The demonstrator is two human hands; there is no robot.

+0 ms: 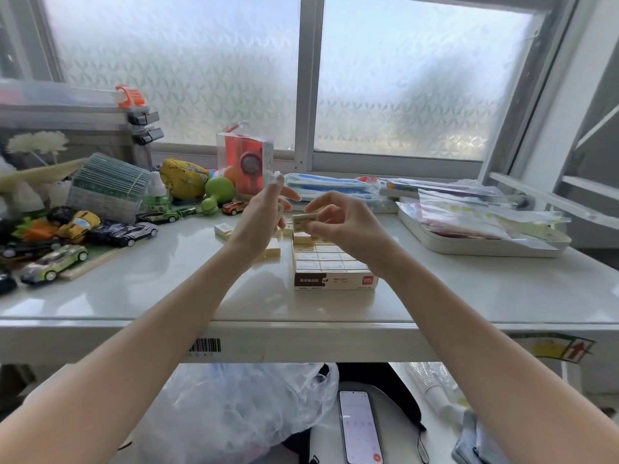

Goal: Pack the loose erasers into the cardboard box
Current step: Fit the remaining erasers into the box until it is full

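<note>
Cardboard box (335, 279) sits under the right hand (345, 222), whose fingers pinch an eraser (305, 218). Left hand (264, 212) hides loose erasers (271, 247); its fingers look spread. Glossy white worktop (167, 279), frosted window (234, 61).

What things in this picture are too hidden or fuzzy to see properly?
- Head view: the far end of the cardboard box is hidden behind the right hand, so how full it is stays unknown.
- Some loose erasers are covered by the left hand and wrist.
- The print on the held eraser is too small and blurred.
- The toy cars are cut off by the left edge.
</note>
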